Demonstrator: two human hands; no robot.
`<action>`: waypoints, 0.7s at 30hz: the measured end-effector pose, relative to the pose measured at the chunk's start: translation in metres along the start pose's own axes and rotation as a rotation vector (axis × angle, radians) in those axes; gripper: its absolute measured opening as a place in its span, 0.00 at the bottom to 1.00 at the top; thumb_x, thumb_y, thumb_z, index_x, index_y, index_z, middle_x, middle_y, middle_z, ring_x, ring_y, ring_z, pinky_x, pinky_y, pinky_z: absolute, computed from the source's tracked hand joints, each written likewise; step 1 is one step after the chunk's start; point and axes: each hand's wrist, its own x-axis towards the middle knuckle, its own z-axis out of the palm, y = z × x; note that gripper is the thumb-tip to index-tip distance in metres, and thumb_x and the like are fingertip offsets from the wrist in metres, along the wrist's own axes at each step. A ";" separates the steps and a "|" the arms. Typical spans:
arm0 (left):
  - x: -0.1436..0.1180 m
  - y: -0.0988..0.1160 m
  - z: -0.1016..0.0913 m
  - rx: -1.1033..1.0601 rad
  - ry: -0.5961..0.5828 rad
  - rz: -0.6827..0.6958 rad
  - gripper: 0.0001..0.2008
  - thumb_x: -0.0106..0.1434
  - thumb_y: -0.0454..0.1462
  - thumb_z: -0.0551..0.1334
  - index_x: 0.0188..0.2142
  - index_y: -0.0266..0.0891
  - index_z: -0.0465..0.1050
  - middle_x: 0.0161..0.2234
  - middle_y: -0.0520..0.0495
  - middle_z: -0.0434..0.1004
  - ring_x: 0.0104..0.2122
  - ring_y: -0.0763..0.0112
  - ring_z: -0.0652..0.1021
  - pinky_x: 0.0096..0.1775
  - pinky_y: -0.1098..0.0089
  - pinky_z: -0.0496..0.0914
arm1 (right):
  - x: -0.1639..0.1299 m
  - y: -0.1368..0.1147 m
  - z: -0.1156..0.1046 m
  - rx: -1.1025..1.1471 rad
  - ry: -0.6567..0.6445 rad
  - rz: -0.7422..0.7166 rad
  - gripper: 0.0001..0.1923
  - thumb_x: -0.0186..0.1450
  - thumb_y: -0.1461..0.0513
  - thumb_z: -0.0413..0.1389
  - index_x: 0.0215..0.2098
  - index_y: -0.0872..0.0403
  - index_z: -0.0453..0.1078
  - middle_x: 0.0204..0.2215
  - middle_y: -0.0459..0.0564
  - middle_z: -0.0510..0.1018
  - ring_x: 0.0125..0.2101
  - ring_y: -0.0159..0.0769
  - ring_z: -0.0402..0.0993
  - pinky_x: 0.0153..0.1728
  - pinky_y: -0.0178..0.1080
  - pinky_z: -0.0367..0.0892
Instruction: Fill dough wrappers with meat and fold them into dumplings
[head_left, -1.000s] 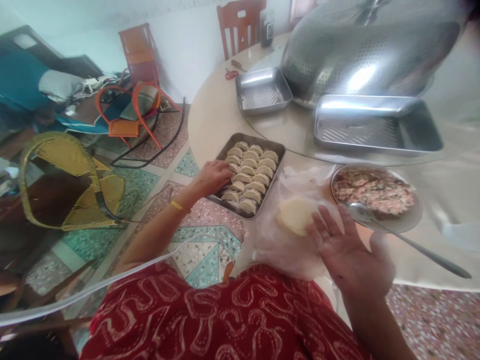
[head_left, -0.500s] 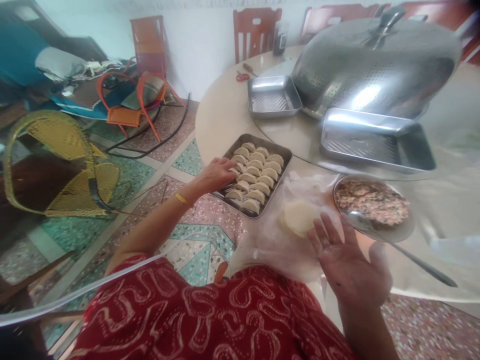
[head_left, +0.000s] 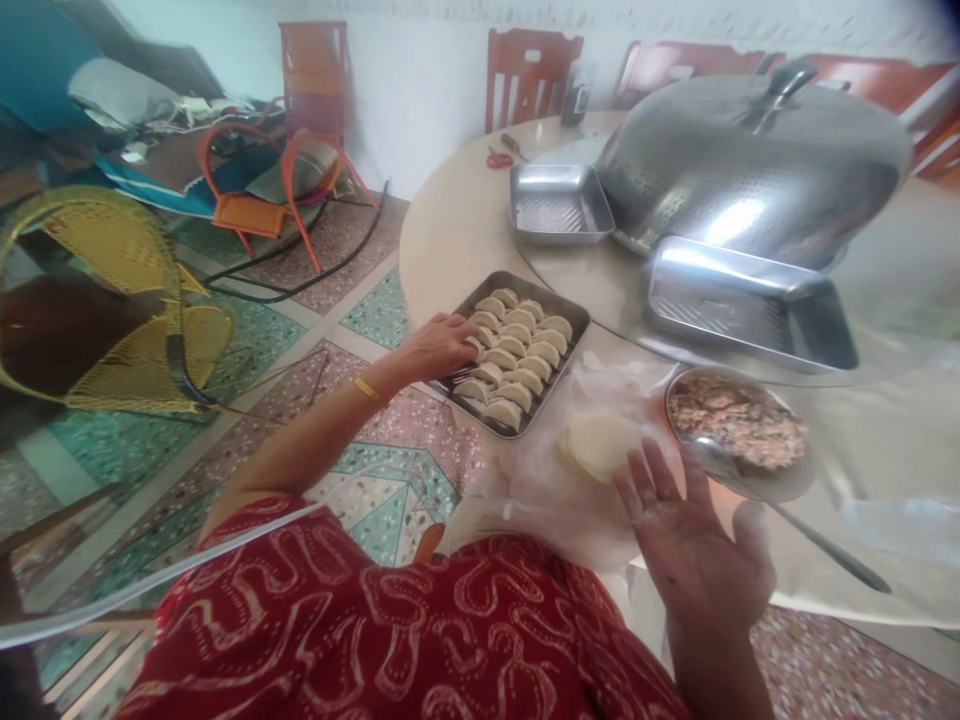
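My left hand point(head_left: 444, 344) reaches over the left edge of a dark metal tray point(head_left: 517, 432), its fingers closed on a dumpling point(head_left: 474, 346) that they partly cover. Rows of pale, crescent-shaped dumplings point(head_left: 517, 332) fill most of this tray. Palm up and fingers spread, my right hand point(head_left: 701, 545) holds nothing. Just beyond its fingertips a stack of round dumpling wrappers point(head_left: 596, 445) lies on a thin plastic bag point(head_left: 517, 490). To the right stands a bowl of minced filling point(head_left: 739, 420), with a long-handled metal spoon point(head_left: 832, 555) resting in it.
Two metal trays, a small one point(head_left: 562, 205) and a larger one point(head_left: 750, 305), stand farther back on the round table point(head_left: 450, 215). Behind them is a large perforated metal dome cover point(head_left: 757, 170). Red-handled scissors point(head_left: 499, 160) lie near the far edge. Rocking chairs stand on the left.
The camera view has shifted slightly, so the table and trays sit a little lower in the picture. Both hands keep nearly the same places and poses.
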 end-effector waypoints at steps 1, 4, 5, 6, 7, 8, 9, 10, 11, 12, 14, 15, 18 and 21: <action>0.000 0.000 0.000 -0.010 0.006 -0.001 0.09 0.68 0.39 0.62 0.34 0.43 0.80 0.49 0.44 0.77 0.45 0.62 0.74 0.44 0.62 0.64 | 0.000 0.000 0.000 -0.007 0.003 -0.001 0.32 0.63 0.39 0.50 0.56 0.44 0.72 0.57 0.53 0.77 0.59 0.49 0.71 0.68 0.65 0.44; 0.000 0.001 -0.001 -0.041 0.011 0.010 0.08 0.68 0.40 0.62 0.35 0.45 0.81 0.49 0.45 0.77 0.45 0.63 0.74 0.44 0.62 0.64 | -0.001 -0.001 0.001 -0.022 0.023 -0.002 0.32 0.62 0.39 0.50 0.56 0.44 0.72 0.57 0.52 0.77 0.60 0.48 0.70 0.67 0.64 0.47; 0.000 0.001 -0.001 -0.048 0.006 0.018 0.08 0.68 0.40 0.62 0.35 0.45 0.81 0.49 0.45 0.77 0.45 0.63 0.74 0.44 0.63 0.64 | -0.001 -0.001 0.001 -0.025 0.029 -0.001 0.32 0.62 0.39 0.50 0.56 0.44 0.72 0.57 0.52 0.77 0.60 0.48 0.70 0.67 0.63 0.48; 0.000 0.001 -0.001 -0.051 0.001 0.024 0.08 0.68 0.40 0.62 0.35 0.46 0.81 0.49 0.45 0.77 0.45 0.63 0.74 0.45 0.63 0.63 | -0.001 -0.001 0.001 -0.028 0.034 0.000 0.32 0.62 0.38 0.50 0.56 0.44 0.72 0.57 0.52 0.77 0.60 0.48 0.70 0.67 0.63 0.50; 0.001 0.001 -0.001 -0.054 -0.003 0.027 0.08 0.68 0.40 0.62 0.35 0.46 0.81 0.50 0.45 0.77 0.45 0.63 0.74 0.45 0.63 0.63 | -0.001 -0.001 0.000 -0.031 0.036 0.000 0.31 0.62 0.38 0.50 0.56 0.43 0.72 0.57 0.52 0.77 0.60 0.47 0.70 0.66 0.63 0.51; 0.001 0.001 -0.001 -0.058 -0.006 0.025 0.08 0.68 0.39 0.62 0.35 0.46 0.81 0.50 0.45 0.77 0.45 0.64 0.74 0.44 0.63 0.63 | -0.001 -0.001 -0.001 -0.034 0.036 0.000 0.31 0.62 0.38 0.50 0.56 0.43 0.72 0.57 0.51 0.78 0.60 0.47 0.70 0.66 0.63 0.51; 0.001 0.000 0.000 -0.063 -0.007 0.020 0.08 0.68 0.39 0.62 0.34 0.46 0.81 0.50 0.45 0.78 0.46 0.64 0.74 0.44 0.63 0.63 | -0.001 -0.001 -0.001 -0.035 0.033 -0.001 0.31 0.62 0.39 0.50 0.56 0.43 0.72 0.57 0.51 0.78 0.59 0.47 0.71 0.66 0.62 0.52; 0.001 0.000 0.000 -0.067 -0.009 0.013 0.08 0.67 0.39 0.62 0.34 0.46 0.81 0.49 0.45 0.78 0.46 0.63 0.74 0.44 0.63 0.63 | -0.001 -0.001 -0.002 -0.033 0.031 -0.003 0.31 0.62 0.39 0.50 0.56 0.43 0.72 0.57 0.51 0.78 0.59 0.47 0.71 0.66 0.62 0.52; 0.001 -0.001 0.001 -0.069 -0.012 0.006 0.08 0.67 0.39 0.62 0.34 0.46 0.81 0.49 0.45 0.78 0.46 0.63 0.74 0.44 0.63 0.63 | -0.001 0.000 -0.002 -0.029 0.028 -0.004 0.31 0.62 0.39 0.50 0.56 0.43 0.72 0.56 0.51 0.78 0.59 0.46 0.72 0.66 0.62 0.52; 0.001 -0.001 0.001 -0.069 -0.018 0.001 0.08 0.67 0.40 0.62 0.35 0.46 0.82 0.49 0.45 0.78 0.46 0.63 0.74 0.44 0.63 0.63 | -0.001 0.000 -0.002 -0.025 0.028 -0.005 0.31 0.63 0.39 0.50 0.57 0.44 0.71 0.56 0.52 0.78 0.59 0.46 0.72 0.67 0.62 0.51; 0.001 -0.002 0.002 -0.063 -0.028 -0.004 0.08 0.67 0.39 0.63 0.36 0.47 0.82 0.50 0.45 0.78 0.46 0.62 0.74 0.45 0.62 0.63 | -0.001 0.000 -0.002 -0.021 0.027 -0.004 0.32 0.63 0.39 0.49 0.57 0.44 0.71 0.56 0.52 0.78 0.59 0.46 0.72 0.67 0.62 0.49; 0.001 -0.002 0.003 -0.062 -0.028 -0.007 0.08 0.67 0.39 0.62 0.36 0.47 0.82 0.50 0.45 0.78 0.46 0.62 0.74 0.45 0.62 0.63 | -0.001 0.000 -0.002 -0.023 0.029 -0.003 0.32 0.63 0.39 0.49 0.57 0.44 0.71 0.56 0.51 0.78 0.59 0.46 0.72 0.68 0.62 0.48; 0.001 -0.002 0.004 -0.067 -0.014 -0.012 0.08 0.67 0.39 0.62 0.36 0.47 0.82 0.50 0.46 0.78 0.46 0.62 0.74 0.45 0.62 0.62 | -0.001 0.000 -0.001 -0.029 0.034 -0.005 0.32 0.62 0.38 0.49 0.57 0.43 0.71 0.56 0.51 0.78 0.59 0.46 0.72 0.68 0.63 0.47; 0.003 -0.001 0.005 -0.067 -0.007 -0.012 0.07 0.66 0.39 0.63 0.35 0.47 0.82 0.49 0.46 0.79 0.46 0.63 0.74 0.45 0.62 0.63 | -0.002 0.000 -0.002 -0.034 0.028 -0.011 0.32 0.62 0.38 0.50 0.57 0.43 0.71 0.56 0.51 0.78 0.58 0.46 0.72 0.67 0.61 0.51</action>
